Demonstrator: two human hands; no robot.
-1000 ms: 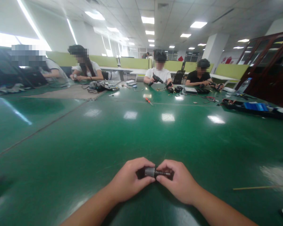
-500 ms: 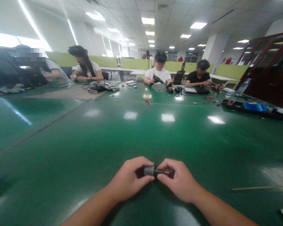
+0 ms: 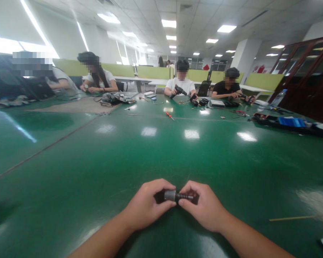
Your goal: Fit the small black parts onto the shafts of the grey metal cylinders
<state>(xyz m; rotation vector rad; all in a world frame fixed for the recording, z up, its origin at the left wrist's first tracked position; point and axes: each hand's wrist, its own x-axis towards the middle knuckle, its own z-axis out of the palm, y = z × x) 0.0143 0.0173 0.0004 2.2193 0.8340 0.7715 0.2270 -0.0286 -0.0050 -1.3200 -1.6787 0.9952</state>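
Note:
Above the near edge of the green table [image 3: 161, 157], both hands hold a small motor-like part [image 3: 170, 195]. It has a silver-grey cylinder at the left and a dark ribbed shaft [image 3: 184, 196] with a thin metal tip pointing right. My left hand [image 3: 144, 206] is closed on the cylinder, thumb at the near side and fingers at the far side. Around the shaft, close to where it meets the cylinder, my right hand [image 3: 208, 206] is pinched with thumb and forefinger. The fingertips of the two hands almost meet. The part's underside is hidden.
A thin stick [image 3: 298, 217] lies to the right. Farther off are an orange screwdriver [image 3: 169, 115], a black tray with blue packets [image 3: 290, 122] and a plastic bottle [image 3: 279, 97]. Several co-workers sit across the table; one holds a power drill [image 3: 179, 89].
My right thumb has shifted very slightly left along the shaft. The thin stick at the right lies a little lower and farther right. My left hand stays in place.

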